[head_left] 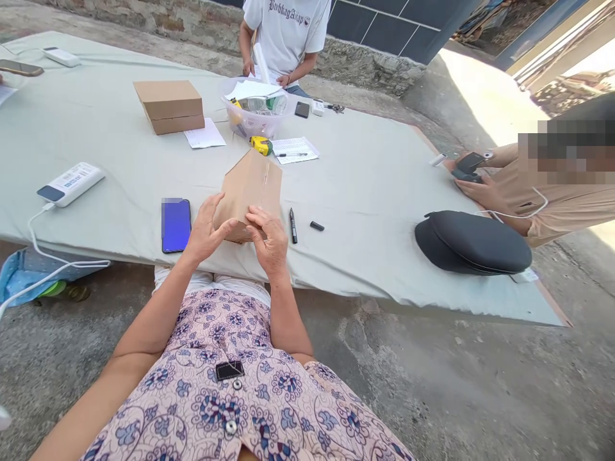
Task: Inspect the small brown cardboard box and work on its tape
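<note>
A brown cardboard box [250,186] stands near the front edge of the cloth-covered table, between my two hands. My left hand [206,227] holds its near left corner, with the thumb stretched across the near face. On the right, my right hand [270,242] has its fingers bent over the top edge near the seam and its thumb lower down. A black marker [293,225] lies uncapped just right of the box, its cap [317,226] a little farther over. To the left of my left hand lies a phone [176,225] with a blue screen.
Farther back are another cardboard box [175,105], a plastic basket [254,121], a yellow tape measure [261,145] and a sheet with a pen [295,150]. A power bank [72,184] lies left, a black case [473,242] right. One person sits opposite, another at right.
</note>
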The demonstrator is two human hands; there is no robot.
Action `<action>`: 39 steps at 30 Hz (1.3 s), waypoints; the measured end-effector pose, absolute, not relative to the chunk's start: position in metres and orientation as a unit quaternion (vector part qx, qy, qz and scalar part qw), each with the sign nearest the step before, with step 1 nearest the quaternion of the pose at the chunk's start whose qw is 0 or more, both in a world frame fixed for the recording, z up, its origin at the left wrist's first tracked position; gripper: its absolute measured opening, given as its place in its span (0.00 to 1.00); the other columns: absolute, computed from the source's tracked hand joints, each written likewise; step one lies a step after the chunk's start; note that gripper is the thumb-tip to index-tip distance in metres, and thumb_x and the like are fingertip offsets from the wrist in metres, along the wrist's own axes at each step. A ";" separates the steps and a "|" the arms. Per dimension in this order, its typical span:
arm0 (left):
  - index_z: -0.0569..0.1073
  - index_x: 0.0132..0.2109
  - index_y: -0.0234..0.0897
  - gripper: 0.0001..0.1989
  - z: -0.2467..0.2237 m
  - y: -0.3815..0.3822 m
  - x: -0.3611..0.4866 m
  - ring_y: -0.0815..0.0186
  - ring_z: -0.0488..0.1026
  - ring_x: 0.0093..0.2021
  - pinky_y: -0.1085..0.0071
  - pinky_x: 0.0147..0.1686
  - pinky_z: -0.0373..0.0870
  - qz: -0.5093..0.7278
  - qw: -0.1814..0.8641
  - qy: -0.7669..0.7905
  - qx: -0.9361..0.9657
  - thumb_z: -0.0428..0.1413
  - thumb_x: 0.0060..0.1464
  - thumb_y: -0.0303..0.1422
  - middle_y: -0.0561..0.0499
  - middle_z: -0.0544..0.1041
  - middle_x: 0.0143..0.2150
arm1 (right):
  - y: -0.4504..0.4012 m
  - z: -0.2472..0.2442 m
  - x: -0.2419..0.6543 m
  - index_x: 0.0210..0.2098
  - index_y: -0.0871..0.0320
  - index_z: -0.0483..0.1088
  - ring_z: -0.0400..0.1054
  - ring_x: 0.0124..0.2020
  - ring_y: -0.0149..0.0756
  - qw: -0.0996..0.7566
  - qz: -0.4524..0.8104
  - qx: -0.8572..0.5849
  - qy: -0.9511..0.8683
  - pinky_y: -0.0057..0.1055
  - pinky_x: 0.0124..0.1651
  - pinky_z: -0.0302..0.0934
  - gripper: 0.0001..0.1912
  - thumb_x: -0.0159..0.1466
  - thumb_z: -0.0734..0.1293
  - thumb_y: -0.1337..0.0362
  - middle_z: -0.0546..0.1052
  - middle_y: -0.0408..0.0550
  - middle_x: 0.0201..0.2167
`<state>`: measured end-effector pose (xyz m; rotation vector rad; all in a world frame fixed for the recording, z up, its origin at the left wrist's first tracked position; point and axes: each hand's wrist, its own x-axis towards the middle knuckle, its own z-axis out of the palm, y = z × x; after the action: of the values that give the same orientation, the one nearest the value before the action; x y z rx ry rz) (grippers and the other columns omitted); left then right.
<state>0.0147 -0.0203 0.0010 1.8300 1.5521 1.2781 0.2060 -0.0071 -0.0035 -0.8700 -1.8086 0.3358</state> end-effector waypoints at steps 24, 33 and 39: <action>0.66 0.70 0.40 0.34 -0.005 -0.022 0.019 0.51 0.64 0.72 0.53 0.71 0.62 0.517 0.286 0.566 0.575 0.50 0.66 0.54 0.41 0.68 0.72 | -0.006 -0.017 0.223 0.44 0.54 0.76 0.77 0.41 0.38 0.576 0.205 -0.424 -0.668 0.37 0.46 0.74 0.17 0.69 0.66 0.47 0.82 0.49 0.39; 0.75 0.63 0.38 0.26 -0.001 -0.021 0.011 0.54 0.69 0.69 0.56 0.70 0.64 0.542 0.266 0.559 0.569 0.52 0.63 0.44 0.45 0.74 0.67 | -0.006 -0.019 0.222 0.45 0.52 0.73 0.71 0.58 0.47 0.563 0.132 -0.403 -0.710 0.50 0.61 0.69 0.23 0.64 0.70 0.41 0.75 0.54 0.52; 0.77 0.60 0.38 0.24 0.001 -0.022 0.008 0.55 0.78 0.57 0.58 0.61 0.74 0.538 0.258 0.561 0.575 0.52 0.61 0.43 0.45 0.82 0.56 | -0.001 -0.028 0.227 0.65 0.50 0.62 0.51 0.75 0.57 0.486 0.094 -0.417 -0.762 0.63 0.73 0.54 0.44 0.60 0.63 0.29 0.55 0.60 0.73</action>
<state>0.0081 -0.0220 0.0014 1.5581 1.5208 1.4577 0.2275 -0.0014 -0.0277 -1.0156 -1.8535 0.2299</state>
